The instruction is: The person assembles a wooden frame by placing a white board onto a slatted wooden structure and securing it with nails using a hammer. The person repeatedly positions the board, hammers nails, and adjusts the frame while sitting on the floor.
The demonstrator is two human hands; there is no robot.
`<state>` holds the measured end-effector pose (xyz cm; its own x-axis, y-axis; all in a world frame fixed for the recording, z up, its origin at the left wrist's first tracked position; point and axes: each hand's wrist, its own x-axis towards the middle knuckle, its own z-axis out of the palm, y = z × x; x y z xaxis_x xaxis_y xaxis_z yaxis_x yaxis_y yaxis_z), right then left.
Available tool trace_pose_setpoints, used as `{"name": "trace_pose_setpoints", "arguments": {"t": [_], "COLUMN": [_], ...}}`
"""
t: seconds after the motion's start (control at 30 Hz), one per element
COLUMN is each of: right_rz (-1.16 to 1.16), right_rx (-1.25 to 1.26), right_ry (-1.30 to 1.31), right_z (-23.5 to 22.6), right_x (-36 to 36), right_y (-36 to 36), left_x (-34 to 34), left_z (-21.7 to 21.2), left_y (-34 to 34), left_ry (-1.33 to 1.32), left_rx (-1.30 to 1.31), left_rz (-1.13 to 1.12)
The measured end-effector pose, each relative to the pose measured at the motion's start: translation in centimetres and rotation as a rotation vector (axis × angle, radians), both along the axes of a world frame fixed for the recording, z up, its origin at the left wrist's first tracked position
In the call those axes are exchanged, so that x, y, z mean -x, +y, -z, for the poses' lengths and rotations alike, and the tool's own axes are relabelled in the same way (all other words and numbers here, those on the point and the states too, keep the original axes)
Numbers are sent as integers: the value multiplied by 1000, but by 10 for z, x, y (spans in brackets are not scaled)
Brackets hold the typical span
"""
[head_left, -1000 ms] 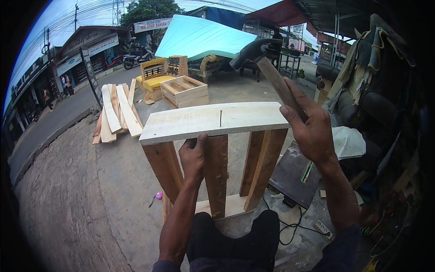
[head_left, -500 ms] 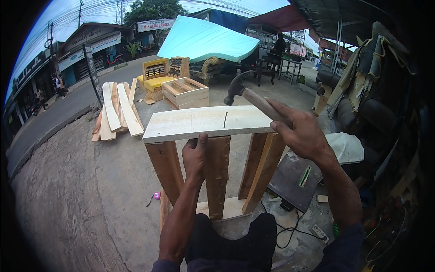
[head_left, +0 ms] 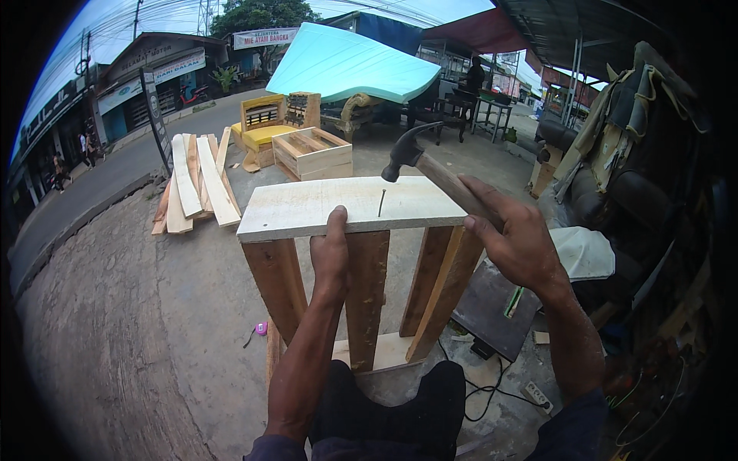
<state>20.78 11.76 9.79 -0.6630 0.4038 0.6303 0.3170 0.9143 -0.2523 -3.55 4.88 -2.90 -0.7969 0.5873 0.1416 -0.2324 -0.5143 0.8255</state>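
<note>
At the right end of the pale top board (head_left: pixel 307 207), right hand (head_left: pixel 519 240) grips a claw hammer (head_left: pixel 430 170) by its handle, head near the nail (head_left: pixel 382 203) standing in the board. Left hand (head_left: pixel 330 257): thumb on board's near edge, other fingers hidden, can't tell how closed.

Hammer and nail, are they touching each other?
Apart: the head view shows a small gap of pale board between the hammer and the top of the nail.

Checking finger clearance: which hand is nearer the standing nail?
Left. The left hand touches the board left of the nail; the right hand, gripping the hammer, is farther, rightward.
</note>
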Motion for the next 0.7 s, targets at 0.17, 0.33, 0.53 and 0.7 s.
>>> {"name": "trace_pose_setpoints", "arguments": {"t": [0.17, 0.33, 0.53, 0.7], "right_rz": [23, 46, 42, 70], "right_rx": [1, 82, -2, 19], "right_ry": [-50, -92, -100, -69], "right_z": [-4, -15, -15, -13], "right_x": [1, 11, 10, 11], "right_y": [1, -4, 1, -2], "left_x": [5, 11, 9, 10], "left_z": [2, 12, 10, 11], "left_y": [3, 6, 4, 1], "left_ry": [-3, 32, 21, 8], "left_rx": [-33, -45, -55, -48], "left_rz": [76, 41, 88, 109]}}
